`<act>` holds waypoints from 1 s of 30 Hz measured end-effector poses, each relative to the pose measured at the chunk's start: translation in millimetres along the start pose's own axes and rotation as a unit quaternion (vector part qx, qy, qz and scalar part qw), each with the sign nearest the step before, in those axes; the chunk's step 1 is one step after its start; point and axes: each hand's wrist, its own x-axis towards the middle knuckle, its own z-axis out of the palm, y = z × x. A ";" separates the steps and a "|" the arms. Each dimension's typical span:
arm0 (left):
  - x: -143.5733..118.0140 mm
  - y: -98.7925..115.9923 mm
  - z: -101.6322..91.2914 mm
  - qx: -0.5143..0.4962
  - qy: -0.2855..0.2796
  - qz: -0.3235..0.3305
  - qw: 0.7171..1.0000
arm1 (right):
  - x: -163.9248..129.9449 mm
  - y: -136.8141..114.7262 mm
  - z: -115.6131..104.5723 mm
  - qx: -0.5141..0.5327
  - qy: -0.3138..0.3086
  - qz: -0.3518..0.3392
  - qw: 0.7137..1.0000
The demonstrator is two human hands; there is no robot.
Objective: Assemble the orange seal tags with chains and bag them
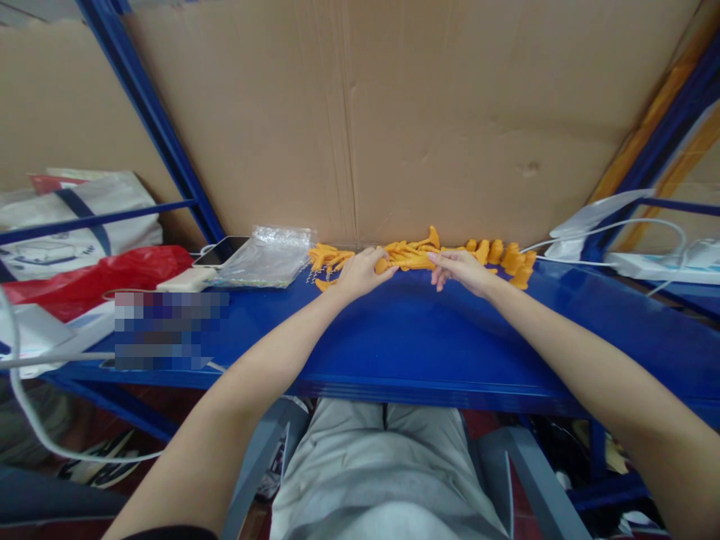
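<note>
Both hands, left hand (360, 274) and right hand (458, 270), grip orange plastic pieces (413, 256)

A pile of small plastic pieces (416, 256) lies on the shelf (405, 337), against the cardboard (394, 112) behind. A plastic bag (267, 256) and phone (220, 251) lie left of it; a power strip (652, 264) lies right.

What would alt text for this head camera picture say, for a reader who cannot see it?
Two bare arms reach across a blue metal shelf; the left hand and right hand touch a row of small orange plastic pieces lying against a brown cardboard wall. A clear plastic bag lies to the left.
</note>
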 end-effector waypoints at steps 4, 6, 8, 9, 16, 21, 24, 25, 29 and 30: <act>-0.5 3.8 -2.6 0.008 -0.006 -0.010 1.000 | -1.2 -4.5 3.1 0.025 0.007 0.014 1.000; -0.6 6.6 -4.2 0.014 -0.008 -0.016 1.000 | -1.4 -5.7 4.7 0.038 0.014 0.019 0.999; -0.6 9.1 -5.8 0.022 -0.012 -0.021 0.999 | -1.5 -6.1 6.3 0.055 0.019 0.026 0.998; -0.6 10.3 -6.6 0.026 -0.015 -0.024 0.999 | -1.5 -6.2 7.1 0.062 0.019 0.031 0.997; -0.6 15.9 -11.5 0.052 -0.041 -0.045 0.997 | -2.7 -8.8 9.3 0.079 0.024 0.061 0.995; -0.2 18.3 -14.1 0.069 -0.051 -0.043 0.995 | -2.1 -8.9 9.2 0.092 0.018 0.069 0.993; 0.2 17.9 -13.9 0.068 -0.056 -0.050 0.995 | -0.8 -7.3 10.6 0.105 0.023 0.094 0.990; 0.1 17.2 -13.1 0.064 -0.055 -0.047 0.995 | -0.2 -6.6 10.9 0.111 0.023 0.106 0.988; -1.7 12.2 -6.7 0.034 -0.053 -0.011 0.998 | 2.8 -4.2 9.0 0.145 0.020 0.137 0.980; -2.5 11.1 -4.9 0.023 -0.057 -0.001 0.998 | 3.8 -3.9 7.2 0.154 0.027 0.136 0.978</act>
